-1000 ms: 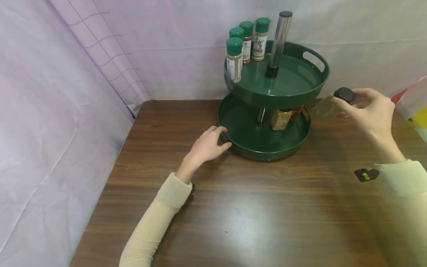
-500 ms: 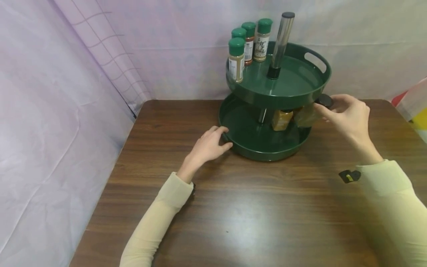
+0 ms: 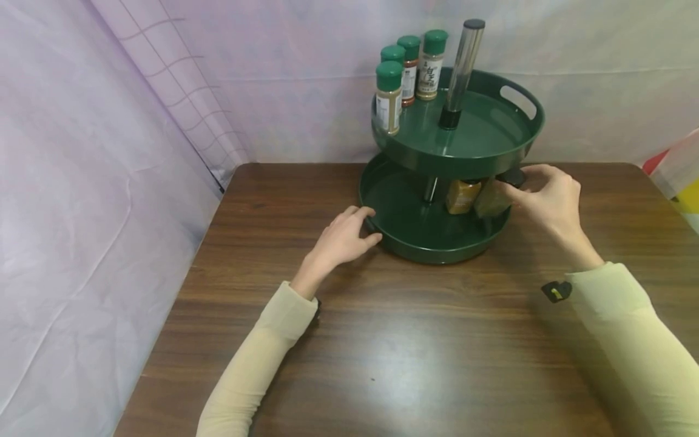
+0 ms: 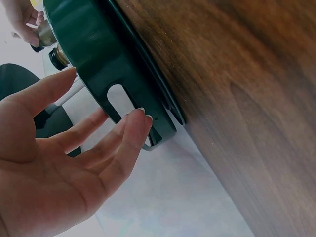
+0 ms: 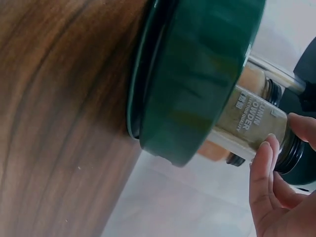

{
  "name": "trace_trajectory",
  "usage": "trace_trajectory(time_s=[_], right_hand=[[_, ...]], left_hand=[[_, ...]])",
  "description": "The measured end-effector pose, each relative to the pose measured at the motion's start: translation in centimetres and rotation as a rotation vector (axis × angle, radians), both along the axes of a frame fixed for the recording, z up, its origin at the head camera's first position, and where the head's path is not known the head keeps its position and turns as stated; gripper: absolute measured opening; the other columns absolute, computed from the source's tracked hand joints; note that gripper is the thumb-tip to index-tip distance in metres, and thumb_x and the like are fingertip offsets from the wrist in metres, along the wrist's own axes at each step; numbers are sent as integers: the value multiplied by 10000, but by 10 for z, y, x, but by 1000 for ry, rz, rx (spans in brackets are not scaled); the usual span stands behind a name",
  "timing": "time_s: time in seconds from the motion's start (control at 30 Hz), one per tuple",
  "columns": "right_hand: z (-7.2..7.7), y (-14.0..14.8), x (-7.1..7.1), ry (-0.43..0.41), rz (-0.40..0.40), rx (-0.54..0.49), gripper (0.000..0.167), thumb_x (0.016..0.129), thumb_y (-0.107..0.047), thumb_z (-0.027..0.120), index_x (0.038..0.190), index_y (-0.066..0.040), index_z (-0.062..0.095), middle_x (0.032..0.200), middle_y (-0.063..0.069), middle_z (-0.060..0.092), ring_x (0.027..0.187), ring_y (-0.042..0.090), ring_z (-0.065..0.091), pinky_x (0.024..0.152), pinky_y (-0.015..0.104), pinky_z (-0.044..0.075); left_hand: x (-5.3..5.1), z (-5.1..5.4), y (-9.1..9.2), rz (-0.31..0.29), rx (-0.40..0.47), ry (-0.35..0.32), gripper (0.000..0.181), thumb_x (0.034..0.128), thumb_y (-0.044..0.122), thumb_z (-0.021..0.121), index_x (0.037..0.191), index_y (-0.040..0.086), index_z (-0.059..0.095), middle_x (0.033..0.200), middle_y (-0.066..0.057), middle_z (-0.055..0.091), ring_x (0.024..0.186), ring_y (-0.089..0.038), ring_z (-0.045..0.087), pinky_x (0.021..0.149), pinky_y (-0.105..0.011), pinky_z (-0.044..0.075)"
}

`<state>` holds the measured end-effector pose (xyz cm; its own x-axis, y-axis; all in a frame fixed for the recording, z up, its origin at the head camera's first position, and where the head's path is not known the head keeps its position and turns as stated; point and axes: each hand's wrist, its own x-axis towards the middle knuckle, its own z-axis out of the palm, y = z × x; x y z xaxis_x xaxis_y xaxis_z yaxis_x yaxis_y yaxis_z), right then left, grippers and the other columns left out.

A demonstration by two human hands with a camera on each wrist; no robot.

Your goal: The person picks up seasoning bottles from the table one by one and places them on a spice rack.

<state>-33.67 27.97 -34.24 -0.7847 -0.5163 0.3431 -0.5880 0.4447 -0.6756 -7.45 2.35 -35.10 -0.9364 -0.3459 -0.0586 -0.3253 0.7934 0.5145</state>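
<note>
A two-tier dark green turntable rack has a lower tray (image 3: 406,227) and an upper tray (image 3: 488,124). My right hand (image 3: 554,200) pinches a cumin powder jar (image 5: 254,118) near its black lid, with thumb and fingers on either side. The jar is tilted, and its base is behind the lower tray's wall in the right wrist view. Beside it on the lower tray stands a jar of yellow-orange spice (image 3: 463,197). My left hand (image 3: 340,240) rests at the lower tray's left rim, fingers loosely extended, fingertips by the handle slot (image 4: 121,101).
On the upper tray's left side stand several green-capped spice bottles (image 3: 389,100). A metal post (image 3: 463,67) rises through both tiers. Another orange jar (image 5: 215,150) shows behind the cumin powder in the right wrist view. The brown wooden table (image 3: 349,340) ends at a pale cloth backdrop (image 3: 300,109).
My right hand has carried the cumin powder jar leftward and slightly down, from beside the rack to over the lower tray, under the upper tier. My left hand has stayed at the rim.
</note>
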Motion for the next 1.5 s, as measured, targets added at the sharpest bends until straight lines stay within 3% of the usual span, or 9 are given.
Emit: trace_trajectory(time_s=[0.2, 0.33, 0.63, 0.8, 0.93, 1.2, 1.37, 1.5], right_hand=[[-6, -4, 2, -4, 2, 21, 609, 834, -455, 795, 1204, 14, 673, 708, 119, 723, 483, -101, 537, 533, 139, 406], [-8, -5, 3, -11, 7, 25, 619, 832, -460, 795, 1199, 23, 669, 773, 191, 730, 484, -92, 546, 529, 133, 411], [-11, -5, 0, -17, -1, 35, 592, 830, -425, 807, 1184, 28, 666, 705, 99, 720, 463, -73, 548, 519, 146, 410], [-13, -5, -1, 0, -27, 60, 604, 830, -436, 801, 1182, 37, 671, 761, 140, 726, 492, -102, 503, 624, 196, 387], [-14, -5, 0, 15, -43, 67, 608, 835, -448, 792, 1175, 43, 677, 848, 195, 720, 561, -93, 476, 639, 234, 384], [-13, -5, 4, 30, -20, 78, 616, 861, -447, 769, 1207, 52, 666, 879, 222, 712, 737, 199, 583, 687, 287, 381], [-10, -1, 8, 28, 23, 91, 637, 879, -461, 750, 1273, 27, 639, 945, 225, 717, 762, 196, 599, 722, 332, 395], [-5, 6, 15, 41, 52, 101, 620, 886, -465, 742, 1300, -16, 635, 1087, 199, 698, 834, 237, 634, 732, 328, 407]], left_hand=[[0, 0, 0, 2, 7, 4, 563, 990, 313, 662, 1472, 79, 489, 1488, -172, 469, 1313, -361, 494, 1026, -543, 451], [0, 0, 0, 4, 3, -3, 569, 991, 323, 659, 1476, 85, 484, 1490, -166, 468, 1311, -354, 496, 1021, -537, 458], [-1, 3, 2, 2, -2, -7, 570, 990, 323, 662, 1478, 89, 483, 1485, -165, 473, 1301, -348, 507, 1010, -531, 467], [-1, 3, 3, 1, -1, -11, 567, 991, 323, 661, 1477, 92, 484, 1482, -160, 476, 1299, -345, 507, 1011, -530, 466], [-1, 4, 4, 0, -4, -9, 559, 990, 316, 661, 1473, 91, 489, 1478, -160, 480, 1301, -345, 507, 1018, -532, 461], [0, 5, 3, 0, -15, -10, 571, 992, 322, 658, 1479, 85, 478, 1475, -167, 478, 1303, -347, 501, 1026, -533, 454], [3, 7, 4, 17, -62, -3, 626, 992, 322, 659, 1515, 74, 421, 1477, -201, 449, 1298, -365, 492, 980, -525, 489], [7, 12, 8, 34, -154, 59, 635, 994, 306, 656, 1521, 60, 401, 1476, -229, 416, 1280, -379, 484, 875, -488, 543]])
